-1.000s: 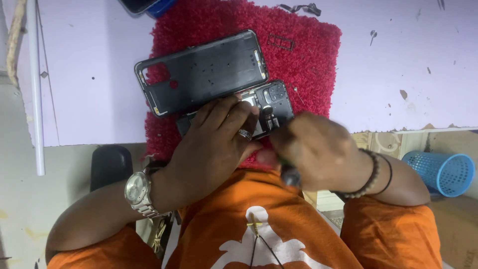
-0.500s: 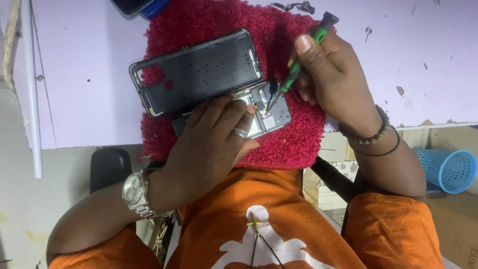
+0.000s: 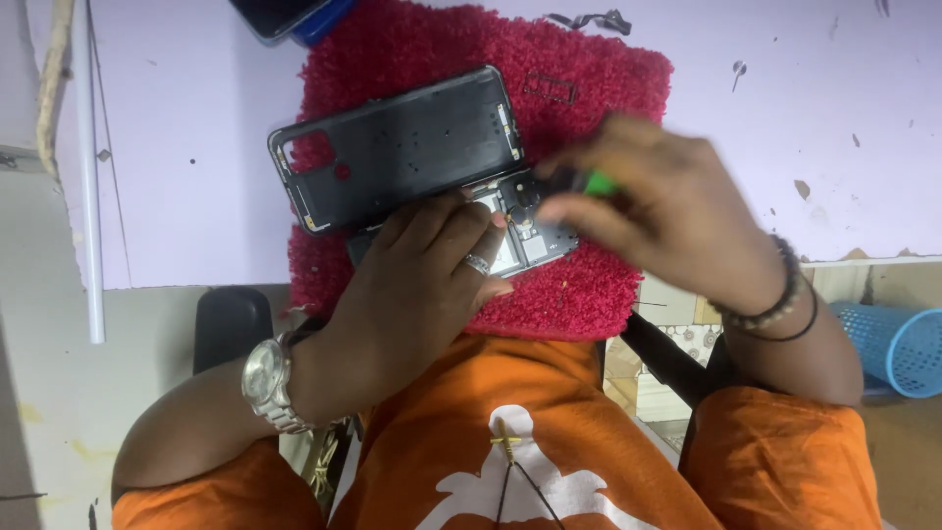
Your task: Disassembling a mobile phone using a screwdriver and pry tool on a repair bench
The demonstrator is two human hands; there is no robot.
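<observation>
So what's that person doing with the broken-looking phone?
A person has an opened phone lying on a fluffy red mat. The left hand presses down on it to hold it steady. The right hand, blurred, holds a green-handled tool at the phone's exposed insides. The black back cover lies on the mat, just beyond the phone.

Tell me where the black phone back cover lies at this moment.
In the head view, the black back cover lies on the red mat, upper left of the opened phone that the left hand presses down.
</observation>
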